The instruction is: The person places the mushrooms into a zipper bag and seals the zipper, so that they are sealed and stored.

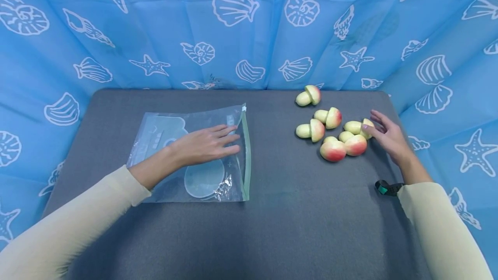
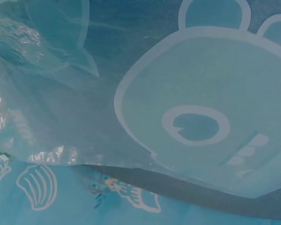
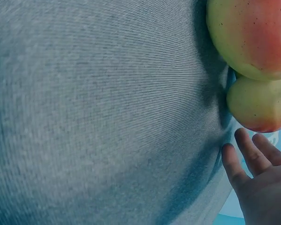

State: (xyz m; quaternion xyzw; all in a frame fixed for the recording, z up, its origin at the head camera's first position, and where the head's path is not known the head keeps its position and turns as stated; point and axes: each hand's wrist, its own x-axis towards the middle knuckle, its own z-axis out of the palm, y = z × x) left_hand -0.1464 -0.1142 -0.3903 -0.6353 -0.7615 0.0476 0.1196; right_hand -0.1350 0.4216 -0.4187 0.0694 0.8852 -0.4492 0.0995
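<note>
A clear zip bag [image 1: 163,185] with a pale bear print and a green zip edge lies flat on the left half of the table. Over its printed face, my left hand [image 1: 206,144] lies palm down, fingers straight and pointing at the zip end. Several pale yellow toy mushrooms with red-blushed caps sit in a loose group on the right. My right hand [image 1: 390,138] is beside the rightmost toy mushroom [image 1: 353,127], thumb at its cap and fingers spread. In the right wrist view, fingers [image 3: 253,154] show close to a mushroom [image 3: 255,103]; contact is unclear.
The grey table [image 1: 303,228] backs onto a blue curtain [image 1: 268,20] with white shell prints. One toy mushroom [image 1: 308,96] lies near the table's back edge. A black strap [image 1: 387,188] circles my right wrist.
</note>
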